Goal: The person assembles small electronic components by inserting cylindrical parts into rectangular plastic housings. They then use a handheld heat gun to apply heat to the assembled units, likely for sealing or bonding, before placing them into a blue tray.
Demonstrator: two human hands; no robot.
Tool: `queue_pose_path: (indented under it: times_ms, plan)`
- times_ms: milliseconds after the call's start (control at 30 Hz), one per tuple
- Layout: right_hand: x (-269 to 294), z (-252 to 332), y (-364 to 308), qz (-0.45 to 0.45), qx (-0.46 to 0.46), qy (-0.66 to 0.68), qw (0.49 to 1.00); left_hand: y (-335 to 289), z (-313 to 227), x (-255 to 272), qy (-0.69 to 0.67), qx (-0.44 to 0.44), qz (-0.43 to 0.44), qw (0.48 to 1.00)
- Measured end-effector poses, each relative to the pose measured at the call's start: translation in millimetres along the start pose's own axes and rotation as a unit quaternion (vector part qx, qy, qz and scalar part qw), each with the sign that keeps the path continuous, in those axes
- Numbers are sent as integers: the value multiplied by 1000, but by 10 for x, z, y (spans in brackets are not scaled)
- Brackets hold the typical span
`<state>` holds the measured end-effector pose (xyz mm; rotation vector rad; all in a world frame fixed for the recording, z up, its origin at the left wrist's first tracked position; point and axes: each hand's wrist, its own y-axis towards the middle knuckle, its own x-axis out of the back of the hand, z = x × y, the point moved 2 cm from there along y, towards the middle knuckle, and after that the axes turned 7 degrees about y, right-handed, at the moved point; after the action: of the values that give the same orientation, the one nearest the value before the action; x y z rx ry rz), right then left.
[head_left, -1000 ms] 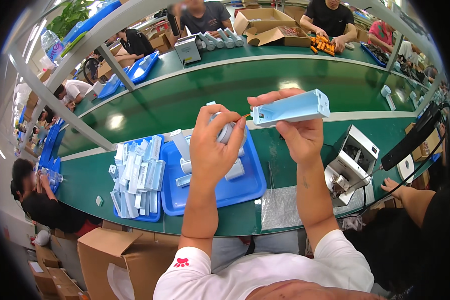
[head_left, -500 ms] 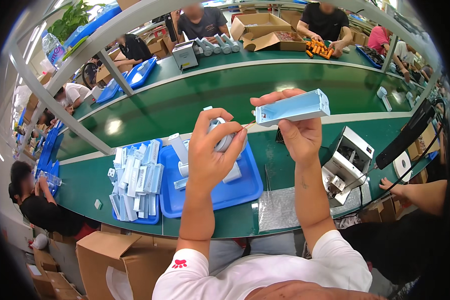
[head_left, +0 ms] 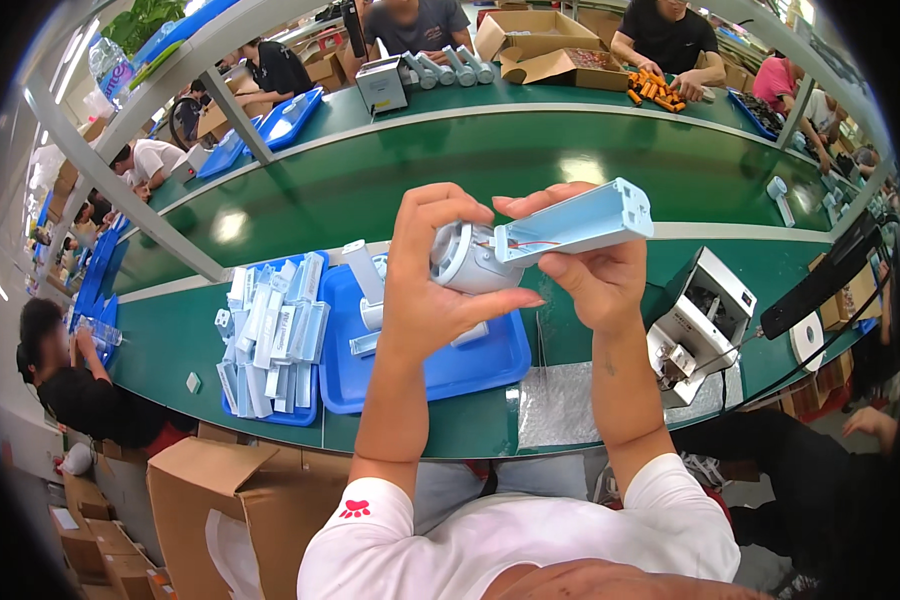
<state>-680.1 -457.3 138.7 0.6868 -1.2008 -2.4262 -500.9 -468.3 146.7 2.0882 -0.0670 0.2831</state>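
My left hand (head_left: 420, 290) is curled around a round, pale grey-white fan head (head_left: 478, 268), thumb stretched beneath it. In my right hand (head_left: 610, 285) is a light blue handle shell (head_left: 580, 222), open side toward me and tilted up to the right. The shell's left end meets the neck of the fan head; whether they are locked together I cannot tell. A thin red wire (head_left: 532, 243) runs from the joint into the hollow shell. Below my hands sits a blue tray (head_left: 450, 388) with pale fan parts (head_left: 367, 272), partly hidden by my left arm.
To the left, a second blue tray (head_left: 315, 408) is heaped with light blue handle shells (head_left: 275, 325). A white metal machine (head_left: 705, 320) stands at right, beside a roll of white tape (head_left: 806, 338). Silvery sheeting (head_left: 560, 405) covers part of the green bench. Co-workers sit across the conveyor (head_left: 450, 165).
The fan head and the handle shell have come together, end to end. The red wire between them now lies inside the shell. A neighbour's arm at right has drawn back from the bench.
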Motion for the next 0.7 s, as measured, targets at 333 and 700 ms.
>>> queue_pose_path:
  times_ms: [333,700]
  plan:
    - [-217,53,-42,-38,27,-140,989,30,35,13,36,-61,-21,997]
    - [-305,-40,-83,-66,102,-175,977,21,-134,-109,138,-55,-77,986]
